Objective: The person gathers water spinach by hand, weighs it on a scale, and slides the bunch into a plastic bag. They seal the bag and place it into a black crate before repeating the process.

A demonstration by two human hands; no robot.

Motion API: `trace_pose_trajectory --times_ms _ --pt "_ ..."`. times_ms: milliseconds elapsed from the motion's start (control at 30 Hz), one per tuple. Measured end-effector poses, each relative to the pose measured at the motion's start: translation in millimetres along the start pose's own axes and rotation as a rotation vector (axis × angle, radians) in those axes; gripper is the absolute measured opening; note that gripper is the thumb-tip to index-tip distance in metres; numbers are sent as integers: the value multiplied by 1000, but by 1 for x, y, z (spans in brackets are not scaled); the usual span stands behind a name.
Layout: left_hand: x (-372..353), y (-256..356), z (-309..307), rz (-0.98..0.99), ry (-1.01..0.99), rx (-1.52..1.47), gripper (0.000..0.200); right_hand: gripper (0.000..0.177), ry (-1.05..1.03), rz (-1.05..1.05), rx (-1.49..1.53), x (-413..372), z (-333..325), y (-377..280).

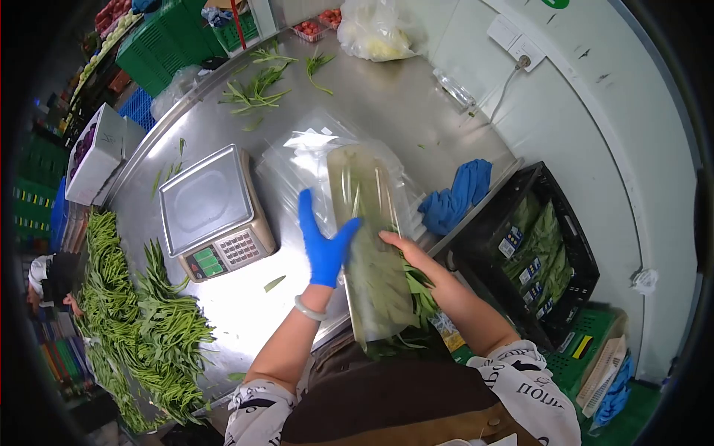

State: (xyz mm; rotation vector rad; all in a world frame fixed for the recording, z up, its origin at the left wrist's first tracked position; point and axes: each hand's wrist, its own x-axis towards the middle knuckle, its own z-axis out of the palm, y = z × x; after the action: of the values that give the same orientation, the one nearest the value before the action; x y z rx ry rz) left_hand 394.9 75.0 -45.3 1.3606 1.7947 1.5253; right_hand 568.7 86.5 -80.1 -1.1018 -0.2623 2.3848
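A long clear plastic bag [375, 271] of leafy greens stands slanted in front of me, over the table's front edge. My right hand [407, 249], bare, grips the bag's right side; the thumb shows and the other fingers are hidden. Some green leaves [422, 301] stick out beside that hand. In a blue glove, my left hand [323, 241] is at the bag's left side, thumb spread away from the fingers and its tip at the plastic. Flat clear bags [294, 160] lie on the table behind it.
A scale [212, 201] stands left on the metal table [357, 97]. Piles of green stems [149, 320] lie at the left edge. On the right are a blue cloth-like bundle [457, 197] and a black crate [554, 320] of packed greens. A plugged cord [506, 89] hangs from the wall.
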Motion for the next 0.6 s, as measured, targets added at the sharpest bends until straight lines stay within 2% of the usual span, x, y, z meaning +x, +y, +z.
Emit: trace_pose_trajectory --times_ms 67,133,200,233,267,333,367,400,467,533,567,600 --pt "-12 -26 -15 -848 -246 -546 70 36 31 -37 -80 1 16 0" --pt "-38 -31 -34 -1178 -555 -946 69 46 95 -193 -248 12 25 0" --pt "-67 -9 -50 -994 -500 -784 62 50 129 -360 -356 7 44 -8" --pt "-78 -2 -58 -1034 -486 -739 59 60 274 -405 -566 4 53 -12" --pt "-86 5 -65 -1078 -470 -698 57 63 286 -500 -583 11 49 -4" --pt "-98 9 -81 -1168 -450 -833 56 69 308 -684 -627 28 34 24" --pt "-99 10 -89 -1212 -436 -904 55 76 133 -561 -419 -29 77 21" --pt "-99 10 -98 -1236 -398 -930 55 71 236 -568 -504 -16 58 47" --pt "-99 7 -117 -1302 -315 -977 55 61 167 -628 -772 -53 63 68" --pt "-106 -12 -132 -1132 -338 -793 54 54 165 -600 -909 -84 67 71" --pt "-105 -15 -138 -1118 -342 -743 50 51 163 -583 -974 -98 68 70" --pt "-102 -17 -144 -1100 -354 -688 46 44 115 -531 -870 -105 72 59"
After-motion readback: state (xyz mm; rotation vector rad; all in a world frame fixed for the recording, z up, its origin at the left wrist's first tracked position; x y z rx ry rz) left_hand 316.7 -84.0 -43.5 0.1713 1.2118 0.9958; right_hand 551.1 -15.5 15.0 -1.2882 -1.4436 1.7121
